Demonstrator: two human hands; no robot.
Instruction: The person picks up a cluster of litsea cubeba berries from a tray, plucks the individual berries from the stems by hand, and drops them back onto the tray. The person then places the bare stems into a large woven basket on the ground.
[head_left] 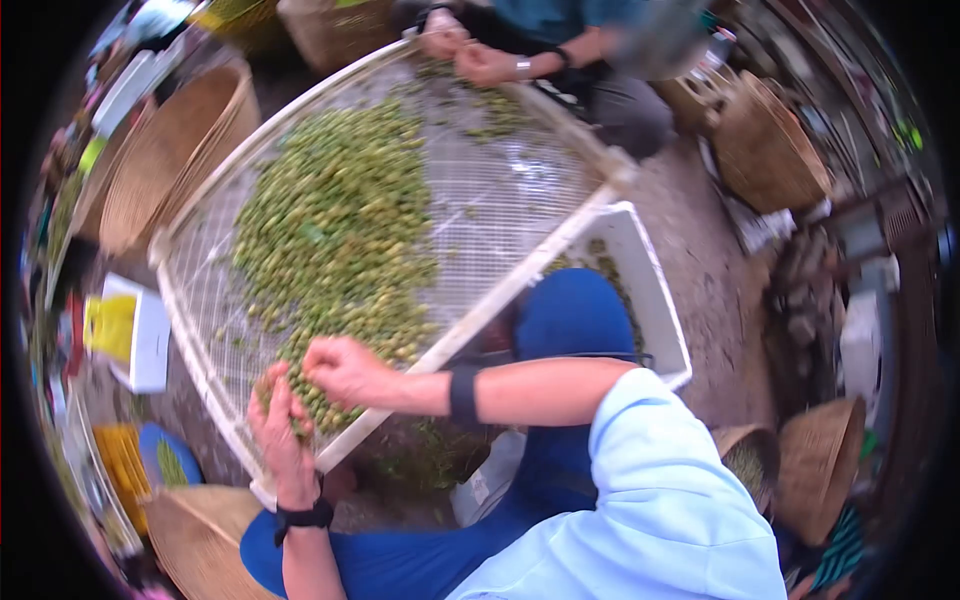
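Note:
A large white mesh tray (480, 330) carries a broad heap of small green and yellowish pods or fruits (335, 210). Over the tray's near corner, my left hand (283, 425) has its fingers curled up around some green pieces. Just to the right of it, my right hand (345, 372) is closed above the heap, fingertips pressed together and pointing left; anything between them is too small to make out. Both wrists wear black bands. At the tray's far edge, a co-worker's two hands (470, 55) are close together over a few green pieces.
A white box (655, 290) with green pieces inside stands right of the tray, beside my knee. Woven baskets stand at the left (170, 160), upper right (765, 145), lower right (820, 465) and lower left (205, 535). A white container with something yellow (110, 325) lies left.

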